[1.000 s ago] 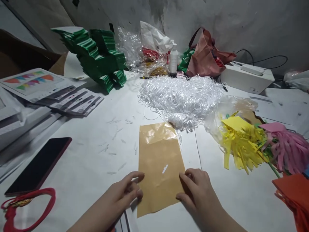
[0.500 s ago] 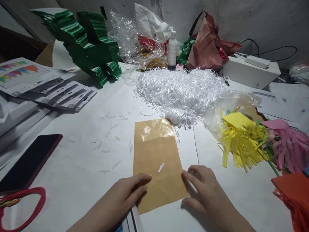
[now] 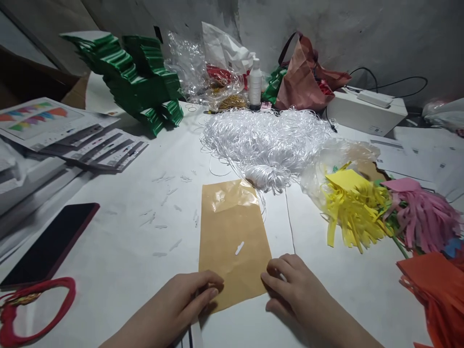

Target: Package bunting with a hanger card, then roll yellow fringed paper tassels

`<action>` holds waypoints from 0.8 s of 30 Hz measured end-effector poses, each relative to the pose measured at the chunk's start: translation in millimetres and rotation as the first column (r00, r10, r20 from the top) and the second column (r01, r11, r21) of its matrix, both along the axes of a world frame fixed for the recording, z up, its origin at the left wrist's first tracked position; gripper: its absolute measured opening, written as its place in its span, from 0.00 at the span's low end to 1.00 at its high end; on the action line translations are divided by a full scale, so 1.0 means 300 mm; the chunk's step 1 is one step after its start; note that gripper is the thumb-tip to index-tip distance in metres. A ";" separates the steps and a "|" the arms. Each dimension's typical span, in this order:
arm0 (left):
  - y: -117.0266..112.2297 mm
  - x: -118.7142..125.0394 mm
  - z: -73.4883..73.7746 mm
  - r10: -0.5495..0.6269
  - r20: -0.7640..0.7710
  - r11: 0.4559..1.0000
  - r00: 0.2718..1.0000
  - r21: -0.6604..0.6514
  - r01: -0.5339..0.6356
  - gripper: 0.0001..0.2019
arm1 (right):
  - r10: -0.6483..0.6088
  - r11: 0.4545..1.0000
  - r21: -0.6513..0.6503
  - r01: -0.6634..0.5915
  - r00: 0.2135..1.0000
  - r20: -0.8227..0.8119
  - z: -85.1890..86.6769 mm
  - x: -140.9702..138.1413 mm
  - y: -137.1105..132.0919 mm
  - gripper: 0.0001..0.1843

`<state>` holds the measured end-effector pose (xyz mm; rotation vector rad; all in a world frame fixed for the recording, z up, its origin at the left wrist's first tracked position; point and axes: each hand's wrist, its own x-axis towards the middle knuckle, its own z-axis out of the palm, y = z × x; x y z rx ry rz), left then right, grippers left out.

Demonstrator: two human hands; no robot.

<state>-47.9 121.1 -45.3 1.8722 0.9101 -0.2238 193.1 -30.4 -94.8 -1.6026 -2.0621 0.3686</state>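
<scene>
A tan glossy sheet [image 3: 232,232] lies flat on the white table [image 3: 126,251] in front of me, with a small white strip [image 3: 239,248] on it. My left hand [image 3: 184,299] has its fingers pressed together on the sheet's near left corner. My right hand [image 3: 293,290] is curled with thumb and fingertips pinched at the near right corner. A pile of white string [image 3: 264,140] sits just beyond the sheet's far edge.
Yellow [image 3: 351,208], pink [image 3: 424,217] and orange [image 3: 435,285] fringed paper lie at the right. A dark phone [image 3: 50,244], a red loop [image 3: 36,309] and printed sheets [image 3: 72,135] are at the left. Green folded stacks [image 3: 137,82], a white bottle [image 3: 255,83], bags and a white box [image 3: 366,113] line the back.
Both hands shifted slightly along the sheet's near edge; my left hand slid back to the corner and my right hand closed in on the right corner. The view shifted a little.
</scene>
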 end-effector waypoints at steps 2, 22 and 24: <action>-0.012 -0.004 -0.001 -0.005 -0.001 1.000 1.000 -0.017 0.005 0.13 | -0.006 0.997 0.078 0.005 1.000 0.023 -0.014 -0.005 0.003 0.07; -0.024 -0.001 -0.036 0.145 0.254 0.962 0.956 -0.261 -0.076 0.18 | -0.063 0.792 0.609 -0.032 0.989 0.133 0.080 -0.160 0.121 0.15; -0.009 -0.004 -0.049 0.273 0.291 0.914 0.917 -0.375 -0.154 0.26 | -0.026 0.767 0.636 -0.089 0.985 0.169 0.072 -0.192 0.122 0.16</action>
